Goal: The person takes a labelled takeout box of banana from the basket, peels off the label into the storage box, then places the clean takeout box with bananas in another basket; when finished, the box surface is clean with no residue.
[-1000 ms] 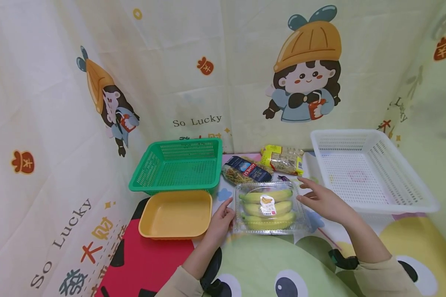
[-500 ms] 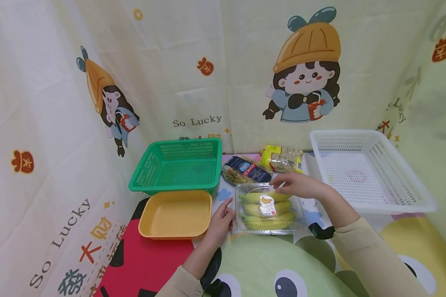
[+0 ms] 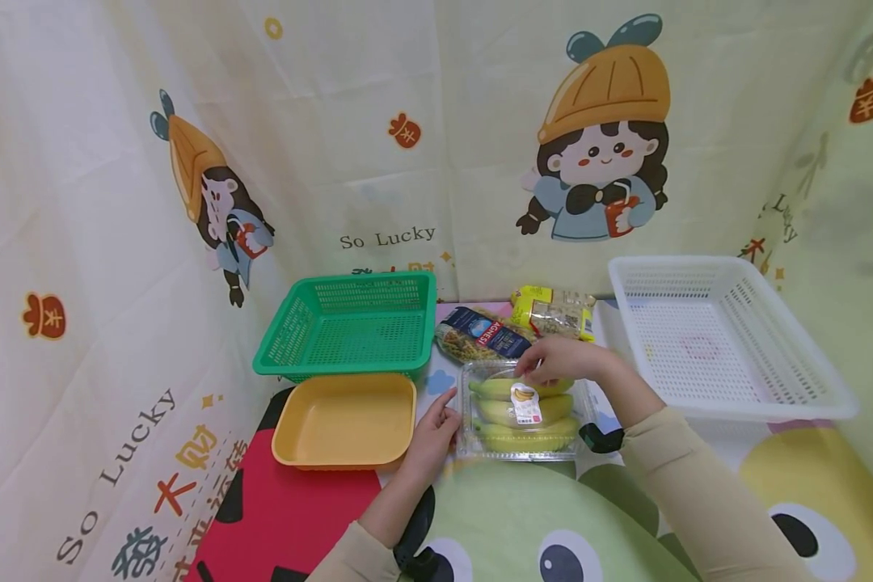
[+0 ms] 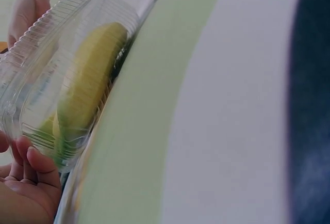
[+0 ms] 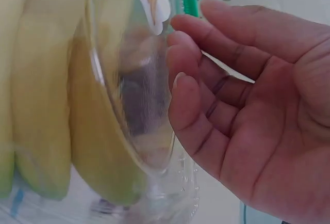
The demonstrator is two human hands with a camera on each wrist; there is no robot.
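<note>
Right fingers (image 5: pixel 186 105) half-bent at banana box (image 3: pixel 524 455), left fingers (image 4: pixel 44 162) against it

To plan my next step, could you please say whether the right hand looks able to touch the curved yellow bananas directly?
Probably not: the transparent plastic lid appears closed between the right hand and the bananas.

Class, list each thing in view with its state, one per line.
Box, closed
Bananas, unpeeled, inside box
Label, stuck on box's top
Green basket, uncovered
White basket, uncovered
Yellow tub, uncovered
Pasta bag, lying down, seal unclear
Yellow bag, lying down, seal unclear
Left hand, fingers against box
Right hand, over box, fingers bent
</note>
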